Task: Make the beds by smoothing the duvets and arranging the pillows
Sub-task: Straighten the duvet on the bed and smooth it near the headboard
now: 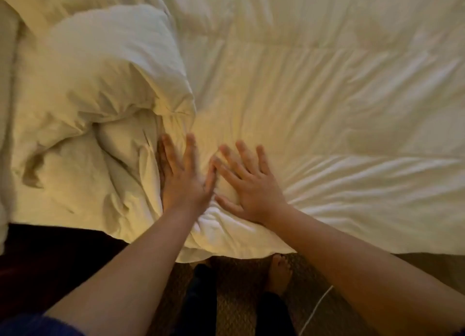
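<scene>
white duvet (314,96) covers the bed, fills most of the frame. right part lies fairly flat with shallow creases fanning out from the hands toward the right edge. left part is bunched into a thick folded-over mound (105,83), deep folds and shadows below it. near edge of the duvet hangs over the bed side just in front of the person.

left hand (183,177) is flat on the duvet, palm down, fingers (167,146) spread and straight, pressed against the base of the bunched mound. holds nothing. slightly motion-blurred.

right hand (251,187) is flat on the duvet just beside the left, palm down, fingers (242,149) splayed, thumb out toward the near edge. also holds nothing, no fabric pinched. index tip close to the left hand's thumb, cannot tell if they touch because of blur.

both forearms bare, reaching in from the bottom of the frame. a bit of blue sleeve (37,325) at the bottom left corner.

below the bed edge: patterned carpet (239,298), one bare foot (279,272), dark trouser leg (198,298), thin white cable (317,308) lying on the floor. dark area at the left under the overhang, contents unclear.
</scene>
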A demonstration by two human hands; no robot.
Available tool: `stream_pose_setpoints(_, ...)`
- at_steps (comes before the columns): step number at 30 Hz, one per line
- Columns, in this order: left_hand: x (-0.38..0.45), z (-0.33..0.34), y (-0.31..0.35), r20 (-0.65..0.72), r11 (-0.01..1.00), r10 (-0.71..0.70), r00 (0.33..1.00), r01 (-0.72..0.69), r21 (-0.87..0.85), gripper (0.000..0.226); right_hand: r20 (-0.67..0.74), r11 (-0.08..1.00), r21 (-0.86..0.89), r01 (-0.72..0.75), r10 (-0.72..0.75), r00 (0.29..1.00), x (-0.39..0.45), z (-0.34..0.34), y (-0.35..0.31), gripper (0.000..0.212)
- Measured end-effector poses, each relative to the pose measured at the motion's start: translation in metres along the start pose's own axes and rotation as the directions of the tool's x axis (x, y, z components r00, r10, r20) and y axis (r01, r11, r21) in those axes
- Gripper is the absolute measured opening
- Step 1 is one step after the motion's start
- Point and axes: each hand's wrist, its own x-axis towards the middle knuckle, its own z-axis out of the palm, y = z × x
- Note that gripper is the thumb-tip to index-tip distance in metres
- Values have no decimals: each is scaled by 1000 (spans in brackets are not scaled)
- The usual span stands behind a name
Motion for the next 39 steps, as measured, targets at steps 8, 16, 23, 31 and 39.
stream_pose_setpoints(8, 118, -113, 41, 399, 961, -27, 917, 133, -241, 26, 47, 969, 245, 18, -30, 998, 112, -107, 80, 53)
stream_pose_setpoints(16, 227, -120, -30, 69, 930, -110, 992, 127, -346, 74, 146, 933, -84, -350, 358, 922, 229, -65, 111, 103)
stream_pose_setpoints(23, 214, -90, -49, 275, 685, -672, 688, 718, -124, 88, 103, 995, 72, -62, 55, 993, 137, -24, 5, 92)
stream_pose_setpoints(31, 179, -132, 126, 214, 970, 12, 977, -63, 236, 46, -61, 922, 335, 192, -182, 981, 136, -80, 101, 26)
stream_pose_setpoints(39, 201, -18, 146, 72, 913, 380, 922, -386, 132, 79, -37, 809, 33, -586, 587, 809, 104, -46, 208, 86)
